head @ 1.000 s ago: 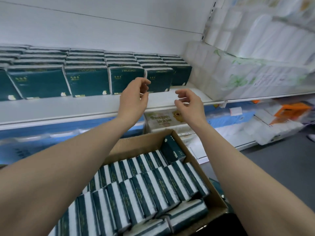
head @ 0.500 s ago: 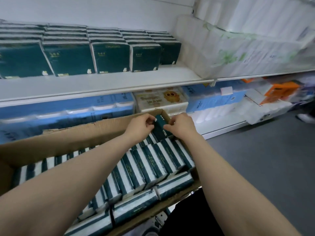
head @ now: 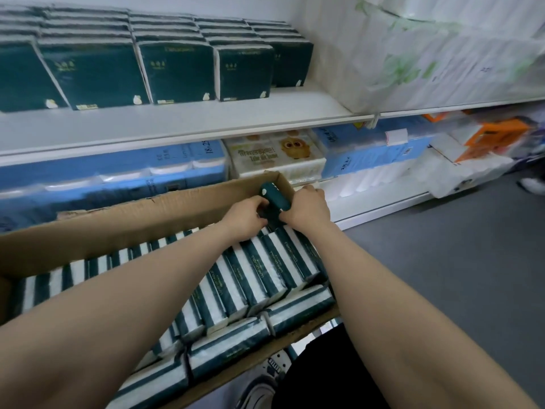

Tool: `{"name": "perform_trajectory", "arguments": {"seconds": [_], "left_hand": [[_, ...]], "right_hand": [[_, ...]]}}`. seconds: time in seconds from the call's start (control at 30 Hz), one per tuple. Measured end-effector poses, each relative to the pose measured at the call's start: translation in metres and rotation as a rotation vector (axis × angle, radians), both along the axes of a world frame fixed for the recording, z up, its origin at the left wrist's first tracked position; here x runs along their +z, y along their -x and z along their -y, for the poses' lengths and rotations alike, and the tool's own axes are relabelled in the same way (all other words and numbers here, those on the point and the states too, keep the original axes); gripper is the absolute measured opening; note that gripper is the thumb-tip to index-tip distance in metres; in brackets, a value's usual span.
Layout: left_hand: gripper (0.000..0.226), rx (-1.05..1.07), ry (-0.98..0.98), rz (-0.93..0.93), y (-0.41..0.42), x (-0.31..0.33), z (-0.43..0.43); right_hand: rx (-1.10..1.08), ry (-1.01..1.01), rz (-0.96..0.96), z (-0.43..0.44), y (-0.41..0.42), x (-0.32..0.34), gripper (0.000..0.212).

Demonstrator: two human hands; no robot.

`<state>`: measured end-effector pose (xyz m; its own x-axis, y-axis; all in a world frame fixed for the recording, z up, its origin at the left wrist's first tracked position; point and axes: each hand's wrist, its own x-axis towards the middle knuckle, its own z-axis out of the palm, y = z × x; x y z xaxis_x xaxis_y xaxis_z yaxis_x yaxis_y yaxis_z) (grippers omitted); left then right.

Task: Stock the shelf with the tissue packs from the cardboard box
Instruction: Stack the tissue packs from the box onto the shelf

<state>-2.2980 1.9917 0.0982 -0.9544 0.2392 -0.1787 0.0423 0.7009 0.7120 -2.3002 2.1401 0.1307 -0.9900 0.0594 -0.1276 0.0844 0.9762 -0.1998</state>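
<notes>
- Head view: a dark green plastic-wrapped tissue pack point(head: 274, 197) is held tilted at the far right corner of the open brown cardboard box point(head: 118, 231), raised above the rows.
- The left hand point(head: 246, 218) is curled on its left side and the right hand point(head: 308, 208) on its right. Both are clamped on it, close together.
- Rows of green-and-white packs point(head: 259, 273) are stood on edge in the box, beneath the forearms.
- Above, matching packs point(head: 177, 72) are lined upright on the white shelf point(head: 206, 119) — set back from its front edge.
</notes>
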Motion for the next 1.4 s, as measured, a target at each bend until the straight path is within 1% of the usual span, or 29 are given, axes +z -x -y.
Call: {"name": "perform_trajectory", "arguments": {"seconds": [0.07, 0.13, 0.2, 0.27, 0.33, 0.4, 0.5, 0.57, 0.63, 0.67, 0.83, 0.93, 1.03, 1.1, 1.13, 1.17, 1.23, 1.27, 1.33, 1.4], "left_hand": [[0.05, 0.064, -0.035, -0.034, -0.001, 0.001, 0.005], [0.052, 0.144, -0.093, -0.074, -0.001, 0.004, 0.01], [0.06, 0.187, -0.145, -0.107, -0.001, 0.011, 0.014], [0.068, 0.179, -0.167, -0.138, -0.001, 0.019, 0.018], [0.064, 0.159, -0.164, -0.171, -0.002, 0.029, 0.022], [0.056, 0.145, -0.181, -0.189, -0.003, 0.039, 0.025], [0.045, 0.159, -0.211, -0.197, -0.005, 0.053, 0.028], [0.039, 0.187, -0.232, -0.229, -0.005, 0.061, 0.031], [0.038, 0.205, -0.261, -0.255, -0.004, 0.069, 0.034], [0.038, 0.21, -0.281, -0.267, -0.004, 0.072, 0.035], [0.042, 0.262, -0.411, -0.32, 0.002, 0.093, 0.036], [0.038, 0.281, -0.406, -0.363, 0.01, 0.107, 0.034], [0.043, 0.259, -0.417, -0.378, 0.018, 0.118, 0.028], [0.04, 0.241, -0.418, -0.383, 0.023, 0.124, 0.025], [0.037, 0.239, -0.422, -0.39, 0.026, 0.128, 0.024], [0.034, 0.237, -0.429, -0.401, 0.029, 0.132, 0.023], [0.029, 0.225, -0.448, -0.415, 0.034, 0.141, 0.022], [0.028, 0.21, -0.453, -0.418, 0.036, 0.145, 0.02], [0.033, 0.168, -0.429, -0.429, 0.039, 0.152, 0.017], [0.044, 0.156, -0.426, -0.429, 0.041, 0.159, 0.014]], "right_hand": [[-0.005, 0.016, -0.022, -0.003, 0.002, 0.006, 0.047], [-0.022, 0.076, -0.039, -0.006, 0.004, 0.01, 0.042], [-0.025, 0.16, -0.056, -0.009, 0.003, 0.017, 0.038], [-0.017, 0.277, -0.083, -0.012, 0.0, 0.027, 0.035], [-0.003, 0.429, -0.109, -0.014, -0.005, 0.037, 0.033], [-0.036, 0.603, -0.098, -0.016, -0.01, 0.045, 0.032], [-0.118, 0.874, -0.051, -0.019, -0.014, 0.051, 0.037], [-0.178, 1.029, -0.059, -0.022, -0.015, 0.056, 0.042], [-0.236, 1.153, -0.098, -0.025, -0.014, 0.06, 0.045], [-0.246, 1.178, -0.117, -0.026, -0.013, 0.063, 0.044], [-0.177, 1.235, -0.251, -0.02, -0.006, 0.078, 0.037], [-0.134, 1.259, -0.312, -0.018, 0.005, 0.087, 0.041], [-0.129, 1.256, -0.363, -0.017, 0.013, 0.095, 0.042], [-0.102, 1.241, -0.375, -0.019, 0.019, 0.099, 0.05], [-0.084, 1.206, -0.37, -0.02, 0.021, 0.101, 0.054], [-0.058, 1.131, -0.377, -0.02, 0.024, 0.102, 0.057], [0.036, 0.912, -0.453, -0.019, 0.029, 0.107, 0.062], [0.095, 0.843, -0.489, -0.017, 0.032, 0.112, 0.064], [0.212, 0.814, -0.494, -0.012, 0.035, 0.124, 0.063], [0.291, 0.841, -0.429, -0.008, 0.039, 0.136, 0.055]]}}
